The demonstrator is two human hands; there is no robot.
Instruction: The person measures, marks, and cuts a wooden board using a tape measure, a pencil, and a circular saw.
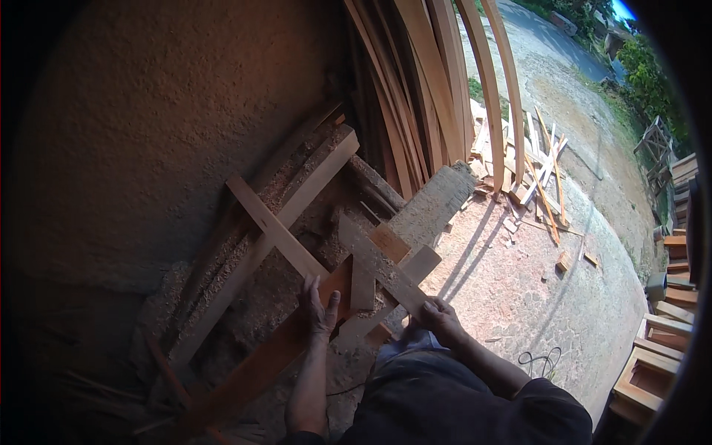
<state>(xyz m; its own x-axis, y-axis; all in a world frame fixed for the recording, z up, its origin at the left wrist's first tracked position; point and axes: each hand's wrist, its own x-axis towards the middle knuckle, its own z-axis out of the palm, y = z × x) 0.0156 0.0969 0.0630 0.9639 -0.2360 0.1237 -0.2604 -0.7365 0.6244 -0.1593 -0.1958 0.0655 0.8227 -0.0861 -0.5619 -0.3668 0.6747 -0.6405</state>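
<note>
The right hand (439, 320) is closed around the near end of a pale board (393, 278); how its fingers wrap underneath is hidden. The left hand (320, 313) is spread, thumb apart from the fingers, at the edge of a red plank (256, 365); whether it presses on it, I cannot tell.

The board slants away from the body, in front of the person, across the pile of timber. It looks stiff and fairly light, narrow enough for one hand, though held by one end it would probably feel tip-heavy; a second grip near the middle should steady it. Dust could make it a little slick, and sawn edges may splinter. The red plank seems longer and heavier, better taken along both edges.

Just beyond the board sit an orange block (389, 242) and a weathered slab (434, 208). To the left, a strip (271, 224) crosses a long beam (315, 185). Farther out, tall lengths (423, 81) stand upright and offcuts (545, 174) litter the ground.
</note>
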